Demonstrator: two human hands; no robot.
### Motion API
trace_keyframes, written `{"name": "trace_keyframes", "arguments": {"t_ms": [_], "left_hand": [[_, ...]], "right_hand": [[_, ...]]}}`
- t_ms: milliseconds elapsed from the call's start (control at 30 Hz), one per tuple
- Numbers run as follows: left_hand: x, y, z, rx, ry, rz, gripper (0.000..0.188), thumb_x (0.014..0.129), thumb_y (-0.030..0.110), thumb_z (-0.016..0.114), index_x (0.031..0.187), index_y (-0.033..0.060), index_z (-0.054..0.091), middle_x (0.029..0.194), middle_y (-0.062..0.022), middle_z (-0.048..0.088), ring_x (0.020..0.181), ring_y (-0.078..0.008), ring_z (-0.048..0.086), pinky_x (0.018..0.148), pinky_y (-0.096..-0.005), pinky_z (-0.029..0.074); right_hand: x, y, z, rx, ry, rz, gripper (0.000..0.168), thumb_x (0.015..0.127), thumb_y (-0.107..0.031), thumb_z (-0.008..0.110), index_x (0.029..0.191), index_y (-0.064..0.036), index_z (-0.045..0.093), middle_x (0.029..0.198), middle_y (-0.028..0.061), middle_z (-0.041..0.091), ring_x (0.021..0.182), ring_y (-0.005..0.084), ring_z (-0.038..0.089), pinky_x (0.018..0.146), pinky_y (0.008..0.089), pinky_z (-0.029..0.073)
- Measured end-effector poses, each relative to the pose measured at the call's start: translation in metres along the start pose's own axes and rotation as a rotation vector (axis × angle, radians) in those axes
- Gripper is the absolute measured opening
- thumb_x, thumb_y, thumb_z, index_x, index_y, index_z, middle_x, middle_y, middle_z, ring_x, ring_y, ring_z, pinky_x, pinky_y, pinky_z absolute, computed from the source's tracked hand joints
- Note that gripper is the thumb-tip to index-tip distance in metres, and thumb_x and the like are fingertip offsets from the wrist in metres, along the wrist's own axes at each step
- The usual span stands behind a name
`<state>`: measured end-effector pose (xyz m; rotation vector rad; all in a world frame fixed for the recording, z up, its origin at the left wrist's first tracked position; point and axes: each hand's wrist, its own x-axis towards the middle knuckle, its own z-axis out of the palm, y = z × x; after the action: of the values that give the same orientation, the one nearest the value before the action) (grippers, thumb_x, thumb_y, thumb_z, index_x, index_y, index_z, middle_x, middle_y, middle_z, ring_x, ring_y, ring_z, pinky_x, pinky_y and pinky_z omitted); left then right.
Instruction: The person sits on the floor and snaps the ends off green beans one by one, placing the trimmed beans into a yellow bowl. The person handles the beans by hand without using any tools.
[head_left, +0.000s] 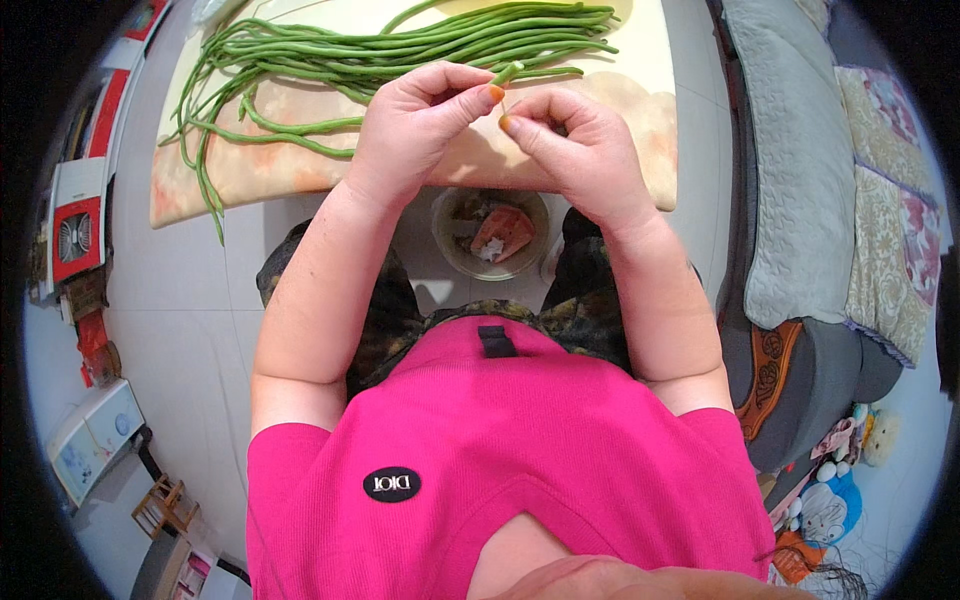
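Above the near side of a pale, orange-mottled tabletop (277, 180), my left hand (420, 120) pinches a long green bean (508, 73). The bean's cut-looking end sticks out past the thumb and forefinger. My right hand (585, 146) is just to the right, thumb and fingertip pinched together on a thin pale strand (503, 106) that reaches up towards the bean end. Behind both hands lies a large bunch of long beans (420, 45) across the table. A few looser beans (300, 129) run in behind my left wrist, where their ends are hidden.
Below the table edge, between the knees, a round bin (442, 251) holds a reddish piece of waste and crumpled white scraps. A sofa with a grey quilted cover (795, 165) stands to the right, with plush toys (829, 510) near it. A small wooden stool (165, 506) is at the lower left.
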<state>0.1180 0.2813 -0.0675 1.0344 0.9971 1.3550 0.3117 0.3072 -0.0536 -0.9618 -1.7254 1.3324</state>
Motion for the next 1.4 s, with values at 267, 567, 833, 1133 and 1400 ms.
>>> {"name": "trace_keyframes", "arguments": {"t_ms": [267,567,833,1133,1400], "left_hand": [[0.014,0.008,-0.018,-0.272,0.159,0.081,0.022,0.100,0.017,0.065,0.112,-0.0004,0.071,0.093,-0.0047,0.072,0.086,-0.0130,0.067,0.082,-0.0245,0.053],[0.017,0.015,-0.027,-0.193,0.215,0.025,0.020,0.103,0.022,0.061,0.108,0.0040,0.067,0.088,-0.0035,0.068,0.078,-0.0126,0.064,0.073,-0.0266,0.053],[0.013,0.010,-0.024,-0.098,0.041,0.033,0.026,0.101,0.020,0.065,0.114,-0.0008,0.071,0.088,-0.0016,0.069,0.080,-0.0088,0.062,0.073,-0.0211,0.049],[0.005,0.009,-0.013,0.150,-0.095,-0.026,0.031,0.097,0.016,0.070,0.125,0.0027,0.068,0.082,0.0034,0.064,0.074,-0.0036,0.056,0.067,-0.0199,0.045],[0.001,0.012,-0.010,0.317,-0.251,-0.086,0.026,0.092,0.008,0.072,0.116,0.0008,0.065,0.086,0.0014,0.064,0.076,-0.0047,0.057,0.067,-0.0213,0.047]], "right_hand": [[-0.011,-0.012,-0.006,-0.243,-0.381,0.252,0.010,0.088,-0.009,0.072,0.088,0.001,0.071,0.076,0.0033,0.067,0.071,0.0088,0.062,0.063,0.0267,0.051],[-0.023,-0.010,-0.009,-0.615,-0.660,0.089,0.013,0.076,-0.008,0.074,0.088,-0.003,0.072,0.085,0.0167,0.070,0.083,0.0341,0.068,0.075,0.0392,0.055],[-0.011,-0.033,-0.010,-0.755,-0.653,0.185,0.014,0.077,-0.011,0.076,0.083,-0.003,0.066,0.076,0.0144,0.067,0.072,0.0312,0.065,0.068,0.0384,0.053],[-0.008,-0.022,-0.008,-0.656,-0.128,0.072,0.024,0.084,-0.023,0.080,0.090,-0.003,0.067,0.075,0.0102,0.068,0.069,0.0188,0.066,0.063,0.0324,0.052],[0.005,-0.009,-0.011,-0.631,0.049,-0.506,0.015,0.087,-0.016,0.072,0.101,-0.012,0.074,0.091,0.0069,0.070,0.080,0.0313,0.068,0.068,0.0393,0.056]]}}
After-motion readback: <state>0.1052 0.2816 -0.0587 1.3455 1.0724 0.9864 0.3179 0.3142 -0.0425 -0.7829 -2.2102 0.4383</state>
